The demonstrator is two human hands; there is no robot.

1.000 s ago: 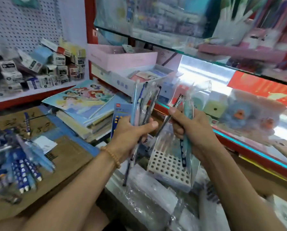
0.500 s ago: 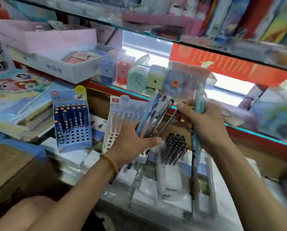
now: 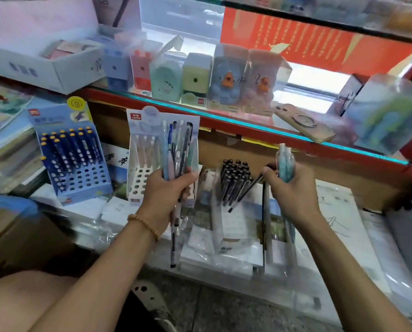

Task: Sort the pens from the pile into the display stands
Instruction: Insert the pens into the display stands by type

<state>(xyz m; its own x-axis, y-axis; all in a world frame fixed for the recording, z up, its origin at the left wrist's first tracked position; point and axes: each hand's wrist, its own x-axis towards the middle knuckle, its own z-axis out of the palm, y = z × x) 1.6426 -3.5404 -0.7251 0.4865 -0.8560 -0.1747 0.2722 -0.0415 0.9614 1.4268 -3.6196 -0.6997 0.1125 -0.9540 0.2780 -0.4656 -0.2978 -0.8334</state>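
My left hand [image 3: 163,195] grips a mixed bunch of pens [image 3: 176,149], blue, pink and black, held upright in front of the white display stand [image 3: 140,173] with pastel pens at its back. My right hand [image 3: 291,188] holds teal pens [image 3: 285,161] upright and pinches a black pen [image 3: 247,192] that slants down-left. Just left of that hand is a stand of black pens [image 3: 235,178]. At the left a blue display stand [image 3: 75,159] holds dark blue dotted pens.
Plastic-wrapped paper packs [image 3: 224,238] lie under the stands. A glass shelf [image 3: 248,121] with a red edge carries pencil sharpeners [image 3: 195,80], boxed duck toys [image 3: 226,77] and a phone [image 3: 303,123]. Books [image 3: 3,130] are stacked at the left; a white box [image 3: 44,65] is upper left.
The view has swung right, away from the pile on the cardboard, onto the stands. Both hands came lower with their pens; the right hand now hangs beside the black-pen stand.
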